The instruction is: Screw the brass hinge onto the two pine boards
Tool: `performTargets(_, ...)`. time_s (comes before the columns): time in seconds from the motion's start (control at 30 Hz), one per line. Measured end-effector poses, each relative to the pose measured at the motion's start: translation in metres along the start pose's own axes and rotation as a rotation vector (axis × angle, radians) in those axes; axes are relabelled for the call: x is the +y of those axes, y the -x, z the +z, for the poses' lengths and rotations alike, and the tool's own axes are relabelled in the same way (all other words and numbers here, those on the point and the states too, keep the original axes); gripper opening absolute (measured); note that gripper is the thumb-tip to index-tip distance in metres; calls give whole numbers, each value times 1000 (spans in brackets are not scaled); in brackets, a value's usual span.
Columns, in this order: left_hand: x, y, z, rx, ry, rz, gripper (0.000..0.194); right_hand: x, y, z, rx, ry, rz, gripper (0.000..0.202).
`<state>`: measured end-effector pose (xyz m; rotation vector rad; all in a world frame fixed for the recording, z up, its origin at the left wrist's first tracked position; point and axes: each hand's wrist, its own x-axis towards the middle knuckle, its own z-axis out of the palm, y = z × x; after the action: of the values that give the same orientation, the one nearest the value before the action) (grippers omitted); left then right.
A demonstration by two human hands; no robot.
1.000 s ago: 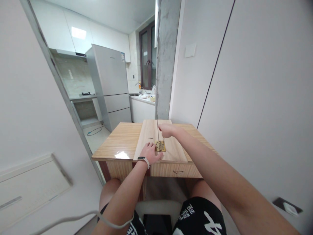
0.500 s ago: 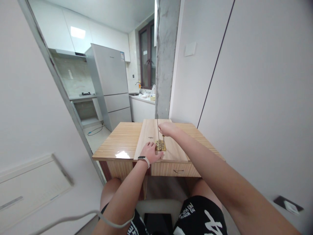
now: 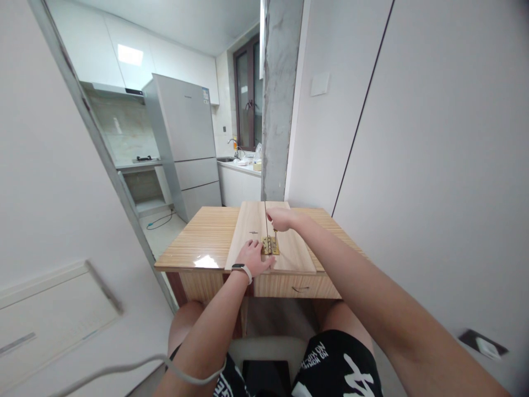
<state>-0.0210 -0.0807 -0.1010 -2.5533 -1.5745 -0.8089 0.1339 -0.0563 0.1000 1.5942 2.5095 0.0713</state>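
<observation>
Two pale wooden boards [image 3: 243, 220] lie side by side on the table with a dark seam between them. A brass hinge [image 3: 273, 249] spans the seam near their front end. My right hand [image 3: 280, 218] is closed above the hinge around a screwdriver [image 3: 276, 234]. Its handle is hidden in my fist, and a short thin shaft points down at the hinge's right leaf. My left hand [image 3: 253, 258] rests flat with fingers spread, touching the boards at the hinge's left and front side.
The boards sit on a striped wooden table [image 3: 198, 234] with a front drawer [image 3: 295, 286]. A white wall [image 3: 433, 165] rises close on the right. Beyond the doorway stand a fridge [image 3: 185, 127] and a sink counter [image 3: 239, 179]. A grey cable [image 3: 124, 366] crosses near my left arm.
The whole view has shifted very slightly. Both hands keep their places at the hinge, with no clear movement.
</observation>
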Motion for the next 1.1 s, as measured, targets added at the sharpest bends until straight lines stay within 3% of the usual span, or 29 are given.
performTargets(0.5, 2, 0, -1, -2, 14, 5, 59, 8, 2, 4, 93, 108, 97, 28)
performTargets(0.73, 1, 1, -2, -7, 0, 5, 60, 12, -4, 12, 69, 50, 48, 38)
performTargets(0.93, 0, 0, -1, -9, 1, 1, 61, 4, 1, 5, 8, 32, -38, 41)
performTargets(1.1, 2, 0, -1, -9, -10, -11, 59, -1, 3, 4, 50, 66, -15, 37)
